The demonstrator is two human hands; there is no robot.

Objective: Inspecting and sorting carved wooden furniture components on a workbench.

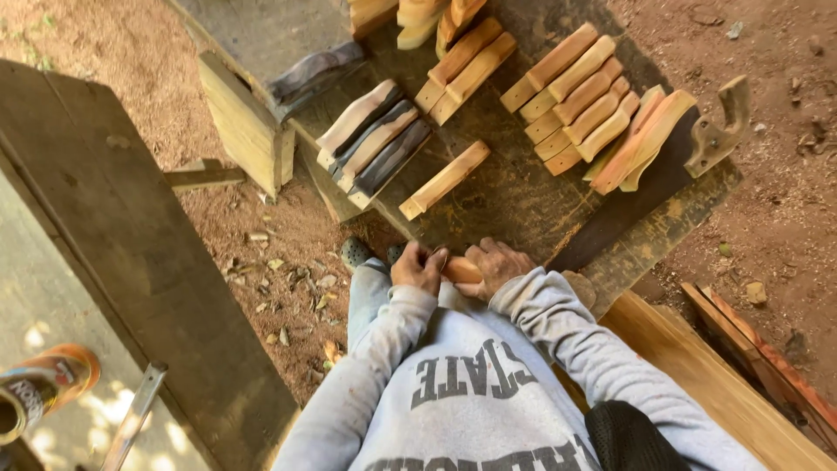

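My left hand (418, 267) and my right hand (495, 264) are close together at the near edge of a dark wooden work board (514, 196). Both grip one short, light-brown wooden piece (459, 270), which lies across between them; most of it is hidden by my fingers. My grey sweatshirt sleeves fill the lower middle of the view. A single pale wooden blank (445, 180) lies on the board just beyond my hands.
Rows of shaped wooden blanks (580, 92) lie at the board's far right, darker ones (375, 139) at its left. A hand saw (663, 174) rests along the right edge. A wooden block (247, 126), planks (706, 375) and a dark bench (131, 244) stand on the dirt.
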